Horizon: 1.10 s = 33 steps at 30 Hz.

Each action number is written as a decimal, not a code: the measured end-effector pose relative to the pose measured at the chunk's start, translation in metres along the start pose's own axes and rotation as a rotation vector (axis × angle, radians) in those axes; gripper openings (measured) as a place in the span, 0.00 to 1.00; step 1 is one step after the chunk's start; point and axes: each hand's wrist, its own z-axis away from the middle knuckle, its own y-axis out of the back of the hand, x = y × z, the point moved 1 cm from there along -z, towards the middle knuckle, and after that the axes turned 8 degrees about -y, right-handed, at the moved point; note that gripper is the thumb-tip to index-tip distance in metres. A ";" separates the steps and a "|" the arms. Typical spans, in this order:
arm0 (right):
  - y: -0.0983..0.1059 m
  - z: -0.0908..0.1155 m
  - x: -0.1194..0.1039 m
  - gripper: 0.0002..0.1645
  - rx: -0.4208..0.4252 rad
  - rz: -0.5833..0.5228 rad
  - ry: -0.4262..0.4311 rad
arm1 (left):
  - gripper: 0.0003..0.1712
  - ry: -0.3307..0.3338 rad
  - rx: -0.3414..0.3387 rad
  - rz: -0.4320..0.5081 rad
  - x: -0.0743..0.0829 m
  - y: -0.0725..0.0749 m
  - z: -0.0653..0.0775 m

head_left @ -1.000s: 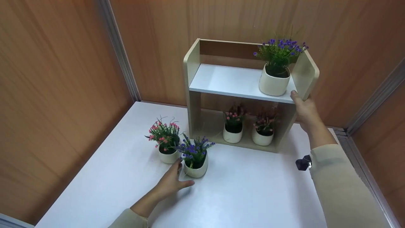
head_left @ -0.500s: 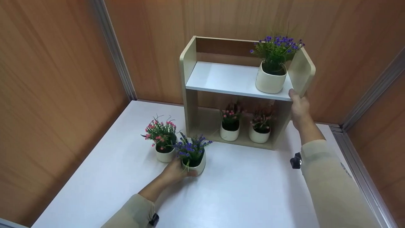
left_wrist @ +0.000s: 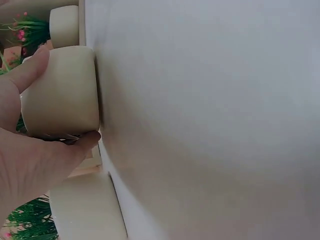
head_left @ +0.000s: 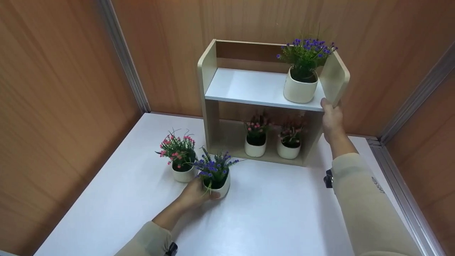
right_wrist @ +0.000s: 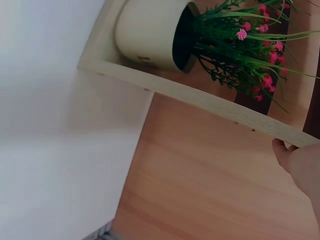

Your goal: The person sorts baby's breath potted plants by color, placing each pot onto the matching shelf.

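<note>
My left hand (head_left: 192, 193) grips a white pot of purple flowers (head_left: 224, 187) from its left side, thumb across the near face. In the left wrist view the white pot (left_wrist: 62, 92) sits between thumb and fingers, its base right at the tabletop. Just behind it to the left stands a pot of pink flowers (head_left: 184, 175). My right hand (head_left: 333, 121) holds the right side panel of a two-tier wooden shelf (head_left: 245, 85), thumb at the front edge by the upper board. In the right wrist view those fingertips (right_wrist: 280, 146) lie along the panel's edge.
A larger pot of purple flowers (head_left: 300, 89) stands at the right of the upper board. Below are two pink-flowered pots, one near the middle (head_left: 255, 148) and one at the right (head_left: 288, 151). Wood-grain walls (head_left: 64, 106) enclose the white table (head_left: 270, 213).
My left hand has closed in from beside the purple-flower pot and now grips it. The right hand keeps its hold on the shelf. The head view has shifted slightly.
</note>
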 end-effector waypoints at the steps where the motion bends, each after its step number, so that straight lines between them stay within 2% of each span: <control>1: 0.000 0.001 0.000 0.45 0.004 0.005 -0.003 | 0.56 0.011 0.003 0.011 0.003 0.000 0.001; 7: 0.000 -0.001 0.001 0.43 0.014 0.025 0.025 | 0.56 0.078 0.010 0.047 0.028 0.005 0.008; 15: 0.001 -0.004 0.003 0.45 0.016 0.012 0.031 | 0.59 0.089 0.048 0.132 0.067 0.007 0.009; 20: 0.001 -0.003 0.002 0.45 0.008 0.009 0.037 | 0.61 0.093 0.064 0.131 0.092 0.012 0.007; 26: 0.004 0.000 0.001 0.46 -0.001 0.000 0.016 | 0.60 0.073 0.080 0.131 0.125 0.025 -0.005; 33: 0.000 -0.003 0.003 0.45 0.005 0.004 0.029 | 0.59 0.006 0.131 0.141 0.159 0.047 -0.024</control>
